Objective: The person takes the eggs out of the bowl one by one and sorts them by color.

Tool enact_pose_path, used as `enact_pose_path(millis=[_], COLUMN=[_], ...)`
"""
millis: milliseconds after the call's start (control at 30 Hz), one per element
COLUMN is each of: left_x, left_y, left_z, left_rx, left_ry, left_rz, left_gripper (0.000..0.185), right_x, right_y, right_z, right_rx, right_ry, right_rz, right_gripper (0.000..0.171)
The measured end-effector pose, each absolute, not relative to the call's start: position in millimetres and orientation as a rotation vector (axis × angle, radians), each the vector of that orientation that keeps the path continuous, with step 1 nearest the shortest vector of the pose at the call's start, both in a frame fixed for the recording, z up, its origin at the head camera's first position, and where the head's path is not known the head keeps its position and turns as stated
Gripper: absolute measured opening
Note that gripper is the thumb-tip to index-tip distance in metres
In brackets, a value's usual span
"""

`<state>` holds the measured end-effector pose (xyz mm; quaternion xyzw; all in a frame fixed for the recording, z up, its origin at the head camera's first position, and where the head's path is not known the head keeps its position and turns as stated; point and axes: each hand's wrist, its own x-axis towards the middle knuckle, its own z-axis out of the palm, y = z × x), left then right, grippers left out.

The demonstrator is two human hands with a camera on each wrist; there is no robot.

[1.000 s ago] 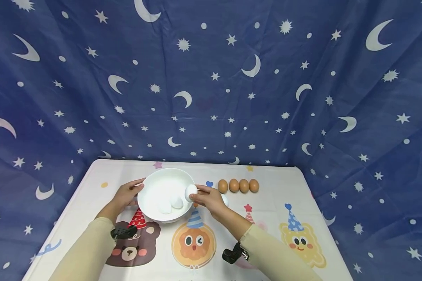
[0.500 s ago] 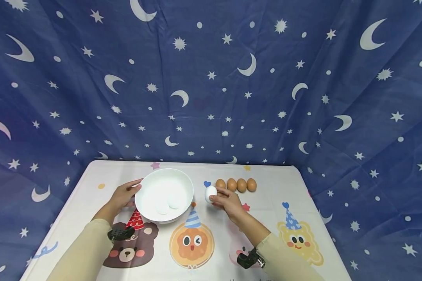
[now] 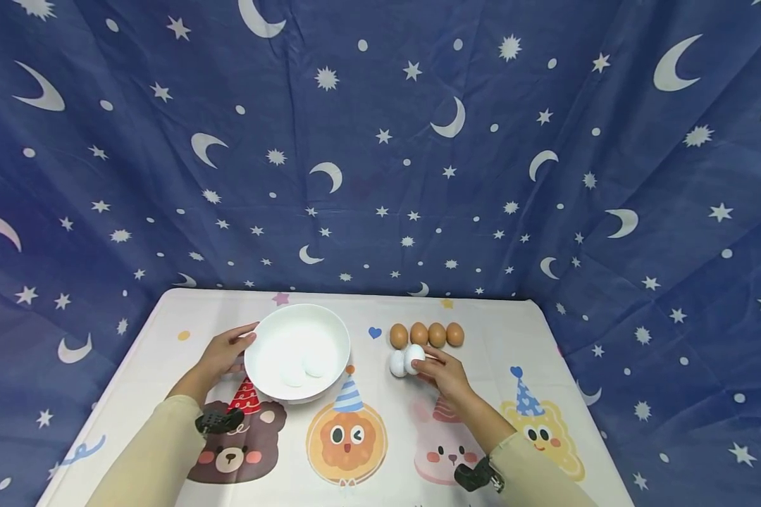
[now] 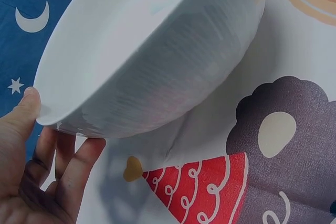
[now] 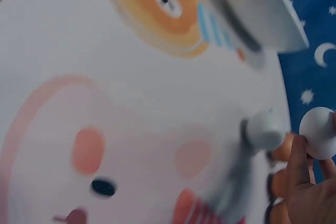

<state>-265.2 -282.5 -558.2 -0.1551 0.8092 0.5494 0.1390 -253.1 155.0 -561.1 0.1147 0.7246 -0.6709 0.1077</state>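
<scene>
My left hand [image 3: 223, 354] holds the large white bowl [image 3: 268, 386] at its left side. In the left wrist view, the thumb lies at the bowl's rim [image 4: 50, 121] and the fingers are under it. Two white eggs [image 3: 313, 364] lie inside the bowl. With fingers and thumb, my right hand [image 3: 449, 373] pinches a white egg [image 3: 414, 358], held up to the right of the bowl. Just left of that egg, another white egg [image 3: 397, 365] sits on the table, partly overlapped by it in the head view.
Several brown eggs [image 3: 437, 335] stand in a row behind my right hand. The table [image 3: 374, 415] wears a white cloth printed with cartoon faces. A dark blue curtain [image 3: 380, 176] with moons and stars rises behind the table's back edge.
My right hand has carried the white egg from the bowl's right rim rightward, to beside the white egg on the table. The left hand stays on the bowl.
</scene>
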Motion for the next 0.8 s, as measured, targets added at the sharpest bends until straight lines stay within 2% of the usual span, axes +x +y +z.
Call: enact_pose_path(millis=[333, 800], left_x=[-265, -264], left_y=[-283, -281], left_z=[-555, -552], left_rx=[-0.432, -0.448], left_ry=[2.336, 2.323], left_rz=[1.606, 1.612], left_gripper=[0.057, 0.057], right_x=[-260, -264], right_y=[177, 178], right_z=[-589, -605], right_rx=[0.455, 0.467], right_ry=[2.193, 2.206], right_rz=[-1.910, -1.931], right_gripper=[0.057, 0.052])
